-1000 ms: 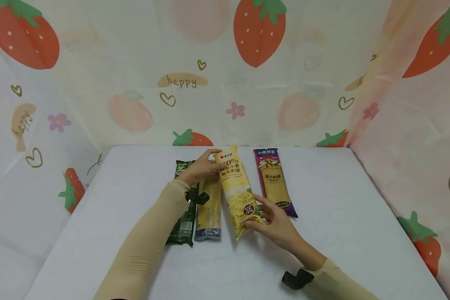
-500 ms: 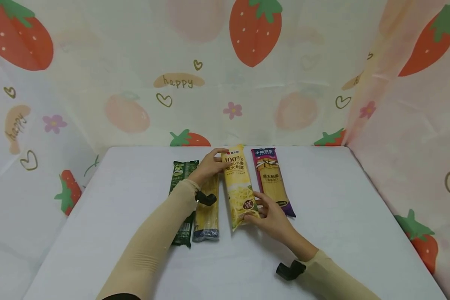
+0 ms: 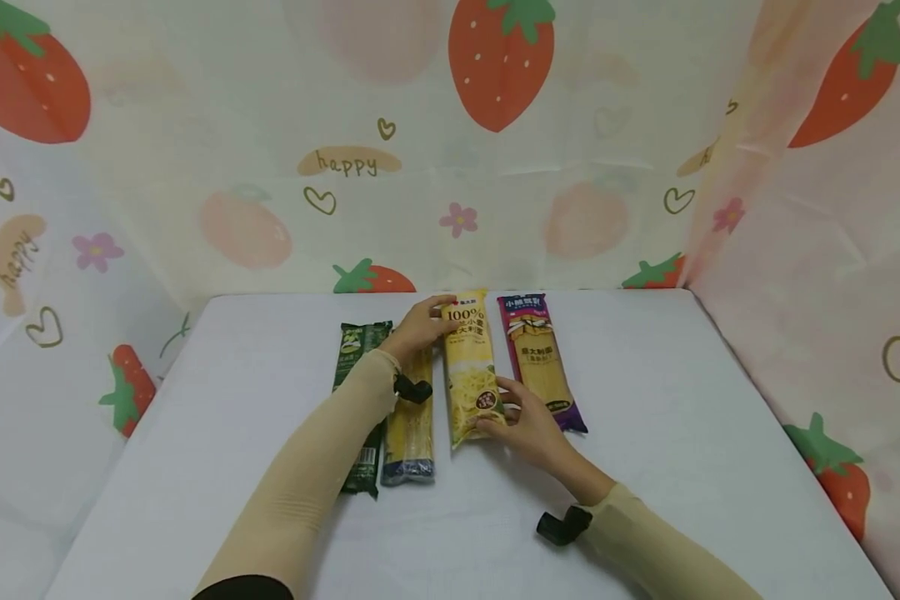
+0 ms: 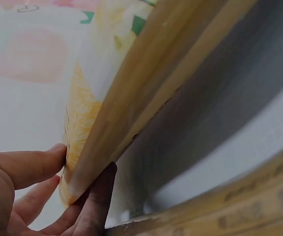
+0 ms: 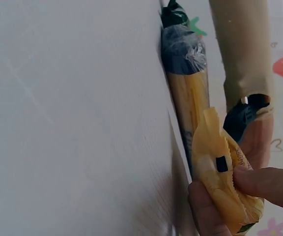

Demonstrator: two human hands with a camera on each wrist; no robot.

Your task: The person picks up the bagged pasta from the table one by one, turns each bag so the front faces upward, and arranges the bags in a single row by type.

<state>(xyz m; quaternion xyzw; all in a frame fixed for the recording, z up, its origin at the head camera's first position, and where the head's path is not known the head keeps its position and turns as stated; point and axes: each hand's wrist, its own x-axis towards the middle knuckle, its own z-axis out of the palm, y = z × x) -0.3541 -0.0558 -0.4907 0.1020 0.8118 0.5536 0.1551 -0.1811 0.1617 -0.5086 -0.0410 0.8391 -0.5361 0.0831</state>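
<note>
A yellow packet of spaghetti (image 3: 469,354) lies between both hands in the head view. My left hand (image 3: 418,327) pinches its far end, and my right hand (image 3: 534,429) grips its near end between thumb and fingers. Shadow under the packet (image 4: 114,93) in the left wrist view puts at least part of it off the table. Its crimped end (image 5: 217,162) faces the right wrist camera. Left of it lie a clear spaghetti packet with a blue end (image 3: 408,442) and a dark green packet (image 3: 354,354), both partly hidden by the left arm. A purple spaghetti packet (image 3: 542,354) lies on the right.
The packets are on a table with a white cloth (image 3: 667,433). Strawberry-print curtains (image 3: 570,150) rise behind the table and along both sides. Each wrist wears a small black camera mount (image 3: 564,527).
Both hands have carried the yellow packet slightly right and away, between the clear and purple packets. It has turned straighter, its near end coming round to the left. The head view has shifted slightly.
</note>
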